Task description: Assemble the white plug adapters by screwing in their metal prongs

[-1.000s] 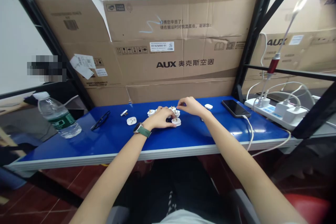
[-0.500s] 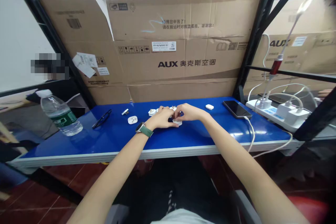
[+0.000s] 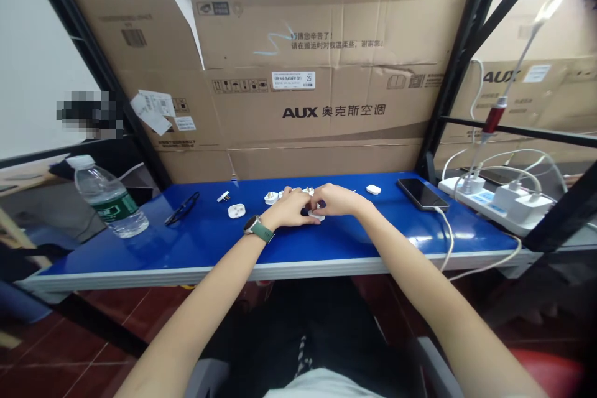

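My left hand, a watch with a green strap on its wrist, is closed at the middle of the blue table, its thumb against a white plastic plug casing. Over that casing my right hand bends down with fingers pinched together. Whatever lies between those fingertips is hidden. Behind the hands are a white plug with upright pins and another white plug piece, partly covered. To the left lie an open white casing and a small white part with metal pins.
A rounded white piece and a charging phone lie on the right, near a power strip with chargers. On the left are glasses and a water bottle. Cardboard stands along the back; a person sits beyond at left.
The view has shifted slightly. Both hands stay together over the white casing, with only a very small movement of the fingers.
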A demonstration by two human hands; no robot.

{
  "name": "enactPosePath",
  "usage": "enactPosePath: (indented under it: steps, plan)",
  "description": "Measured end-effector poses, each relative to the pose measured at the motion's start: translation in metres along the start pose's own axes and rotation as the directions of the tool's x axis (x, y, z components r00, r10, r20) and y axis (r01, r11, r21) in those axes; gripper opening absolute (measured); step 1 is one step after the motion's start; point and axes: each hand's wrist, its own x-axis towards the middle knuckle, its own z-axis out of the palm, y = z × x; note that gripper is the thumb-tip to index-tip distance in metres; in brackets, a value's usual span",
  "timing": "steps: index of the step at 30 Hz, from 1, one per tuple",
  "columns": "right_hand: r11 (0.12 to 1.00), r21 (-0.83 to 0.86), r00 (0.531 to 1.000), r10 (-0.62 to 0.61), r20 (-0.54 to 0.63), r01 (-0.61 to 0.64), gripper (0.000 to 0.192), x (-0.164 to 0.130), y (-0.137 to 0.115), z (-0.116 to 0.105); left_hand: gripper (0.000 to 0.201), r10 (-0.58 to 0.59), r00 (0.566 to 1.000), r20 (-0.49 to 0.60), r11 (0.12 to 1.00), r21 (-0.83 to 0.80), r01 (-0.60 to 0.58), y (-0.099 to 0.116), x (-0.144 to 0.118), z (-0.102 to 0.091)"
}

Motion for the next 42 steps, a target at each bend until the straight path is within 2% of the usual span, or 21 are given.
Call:
enactPosePath:
  steps: [13, 21, 31, 34, 37, 39, 41, 42]
  plan:
    - [0.999, -0.038, 0.999, 0.030, 0.037, -0.029, 0.010, 0.000, -0.001, -0.001, 0.043, 0.004, 1.000, 0.004, 1.000, -0.021, -0.004, 0.003, 0.000, -0.003]
    - [0.998, -0.060, 0.999, 0.029, 0.014, -0.028, 0.010, 0.000, -0.003, -0.002, 0.043, 0.000, 1.000, 0.009, 0.999, -0.035, 0.000, 0.003, 0.000, -0.004]
    - [1.000, 0.019, 1.000, -0.014, 0.010, 0.014, 0.010, 0.001, 0.000, -0.003, 0.042, 0.006, 1.000, 0.028, 1.000, -0.027, -0.005, 0.005, 0.000, -0.006]
    - [0.999, 0.051, 1.000, -0.014, -0.024, 0.015, 0.007, 0.000, -0.002, -0.004, 0.042, 0.003, 1.000, 0.025, 1.000, -0.024, -0.002, 0.005, 0.000, -0.007]
    - [0.988, 0.156, 0.988, 0.017, -0.156, 0.007, 0.019, -0.001, -0.005, -0.007, 0.042, 0.006, 1.000, 0.025, 0.999, -0.042, -0.005, 0.005, -0.001, -0.007]
    - [0.951, 0.310, 0.957, 0.085, -0.277, 0.005, 0.030, 0.000, -0.006, -0.009, 0.040, 0.017, 0.999, 0.031, 0.998, -0.059, -0.015, 0.005, -0.003, -0.008]
    - [0.849, 0.527, 0.923, 0.172, -0.345, 0.038, 0.037, 0.001, -0.008, -0.010, 0.039, 0.031, 0.999, 0.031, 0.997, -0.071, -0.029, 0.006, -0.004, -0.008]
    - [0.767, 0.638, 0.911, 0.210, -0.354, 0.071, 0.039, 0.001, -0.010, -0.011, 0.040, 0.039, 0.999, 0.027, 0.996, -0.076, -0.036, 0.006, -0.004, -0.008]
